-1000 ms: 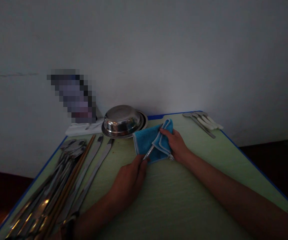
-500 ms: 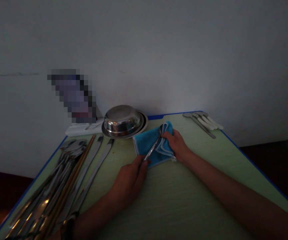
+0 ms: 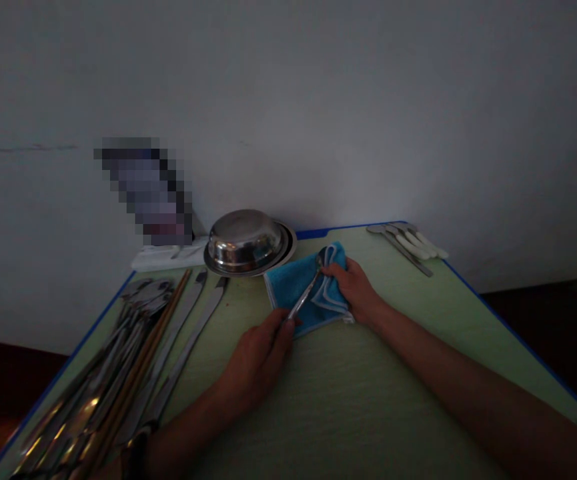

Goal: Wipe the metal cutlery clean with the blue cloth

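Near the middle of the table, my left hand [image 3: 263, 350] is closed around the handle of a metal spoon [image 3: 304, 299]. The spoon slants up and to the right, its bowl end against a blue cloth [image 3: 288, 285] with a pale edge. My right hand [image 3: 358, 287] grips the folded right side of this cloth, thumb on top beside the spoon's bowl. Part of the bowl is tucked against the cloth fold. The rest of the cloth spreads under the spoon towards the left.
Left on the green table [image 3: 368, 400] lie a pile of metal cutlery [image 3: 103, 373], wooden chopsticks [image 3: 151, 347] and two table knives [image 3: 193, 347]. An upturned metal bowl [image 3: 245, 241] stands at the back, near a blurred upright panel [image 3: 148, 193]. Several spoons [image 3: 408, 241] rest at back right.
Almost nothing differs. The spoon's bowl and my left hand have shifted very slightly, while my right hand keeps its grip on the cloth.
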### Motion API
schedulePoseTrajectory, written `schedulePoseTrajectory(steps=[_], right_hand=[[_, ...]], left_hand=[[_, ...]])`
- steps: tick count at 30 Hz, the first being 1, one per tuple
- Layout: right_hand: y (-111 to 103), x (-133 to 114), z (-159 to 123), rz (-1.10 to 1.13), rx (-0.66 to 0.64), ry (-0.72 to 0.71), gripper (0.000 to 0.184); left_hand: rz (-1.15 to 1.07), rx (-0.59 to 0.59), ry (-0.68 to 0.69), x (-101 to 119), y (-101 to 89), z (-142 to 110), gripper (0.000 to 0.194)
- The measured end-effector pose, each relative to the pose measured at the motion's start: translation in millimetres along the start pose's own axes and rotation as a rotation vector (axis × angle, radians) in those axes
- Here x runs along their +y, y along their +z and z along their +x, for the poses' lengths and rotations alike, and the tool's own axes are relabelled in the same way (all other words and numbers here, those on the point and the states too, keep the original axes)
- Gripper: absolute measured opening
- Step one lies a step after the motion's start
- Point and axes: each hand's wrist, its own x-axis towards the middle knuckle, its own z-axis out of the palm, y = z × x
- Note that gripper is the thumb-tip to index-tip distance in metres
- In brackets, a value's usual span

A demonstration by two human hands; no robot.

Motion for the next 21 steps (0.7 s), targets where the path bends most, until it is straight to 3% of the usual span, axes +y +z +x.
schedulePoseTrajectory(steps=[13, 18, 21], right_hand=[[4.3, -2.2, 1.9, 0.245, 0.062, 0.134, 0.014], [4.2, -3.3, 5.2, 0.456, -0.016, 0.002, 0.033], [1.3, -4.9, 4.3, 0.494, -0.079, 0.023, 0.039]], left_hand=[[-0.241, 0.144, -0.007, -5.1, 3.2, 1.3, 0.032], [-0.190, 0.081, 0.018, -3.5, 1.0, 1.5, 0.034], [-0.129, 0.053, 0.033, -1.2, -1.2, 2.0, 0.033]])
